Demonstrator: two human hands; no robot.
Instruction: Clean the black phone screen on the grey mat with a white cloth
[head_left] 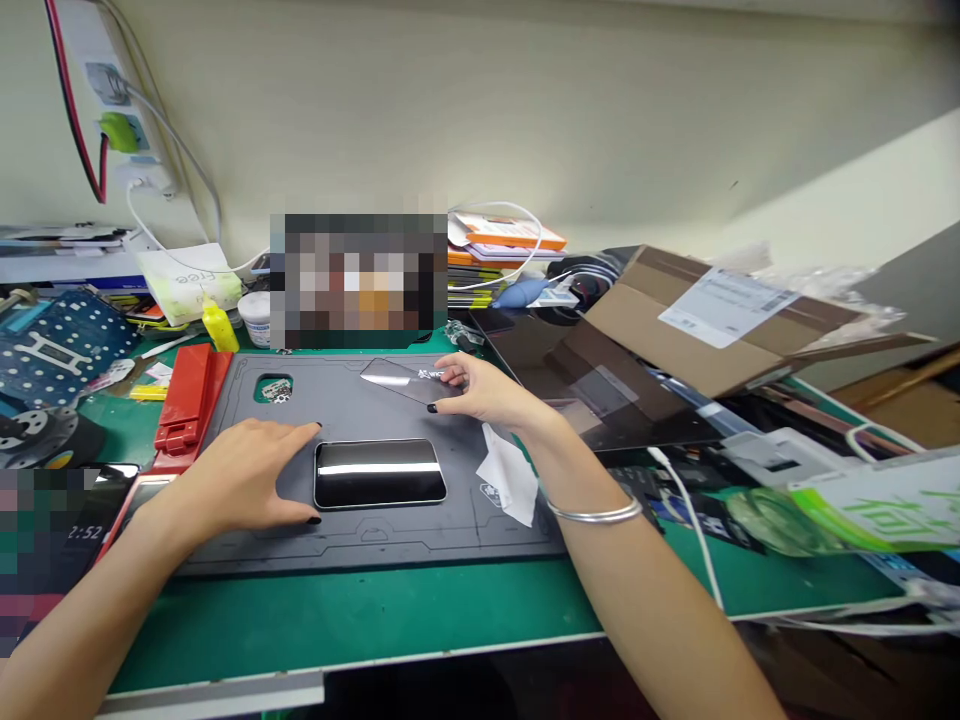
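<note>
A smartphone (379,474) with a dark, glossy screen lies flat on the grey work mat (405,535). My left hand (244,475) is at its left end, thumb and fingers spread apart near the two corners; whether the fingertips touch the phone I cannot tell. In my right hand (480,390) is a clear screen protector (397,380), pinched by its right end and tilted above the mat beyond the phone. White lettering shows near my fingers. Below that hand, a crumpled white wipe (510,475) rests on the mat.
Left of the mat stands a red holder (182,400), with a yellow bottle (219,325) behind it. On the right are a dark glossy panel (555,370), an open cardboard box (697,320) and a white cable (690,520). Small metal parts (276,390) sit in a mat recess.
</note>
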